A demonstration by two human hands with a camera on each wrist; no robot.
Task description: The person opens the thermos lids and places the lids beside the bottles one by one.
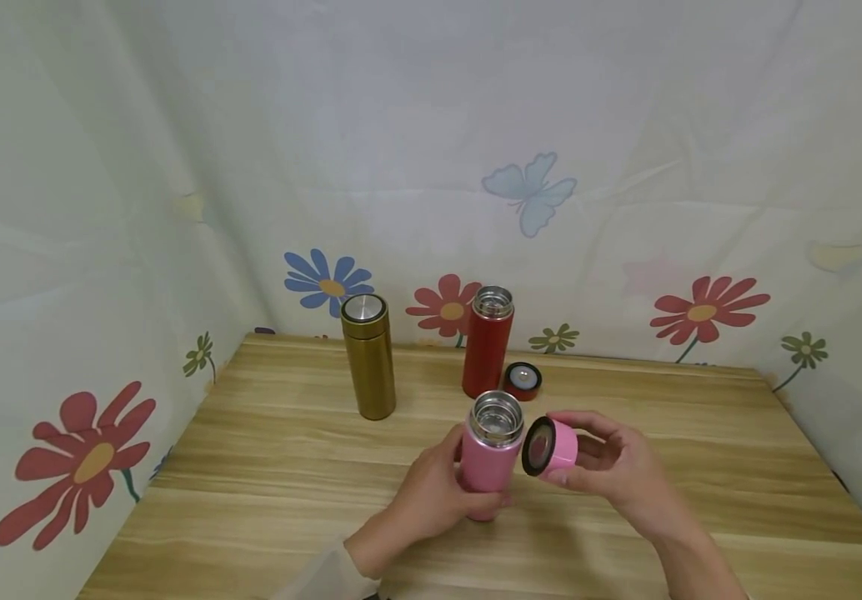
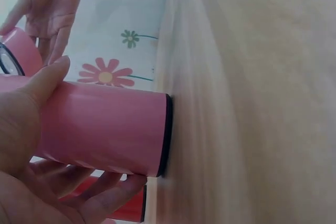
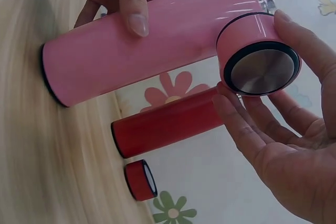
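A pink vacuum flask point(image 1: 488, 467) stands upright on the wooden table, its steel mouth uncovered. My left hand point(image 1: 431, 490) grips its body from the left, with the thumb and fingers around it in the left wrist view. Just right of the flask's mouth, my right hand point(image 1: 621, 462) pinches the pink lid point(image 1: 562, 445) between thumb and fingers. The lid is tilted sideways, its underside facing the flask and apart from it. In the right wrist view the lid's point(image 3: 259, 56) brushed metal top shows.
Behind the pink flask stands a red flask point(image 1: 487, 346) without its lid. The red lid point(image 1: 523, 381) lies upside down beside it. A gold flask point(image 1: 370, 358) with its lid on stands to the left. Flower-printed cloth point(image 1: 596, 250) hangs behind the table point(image 1: 288, 467).
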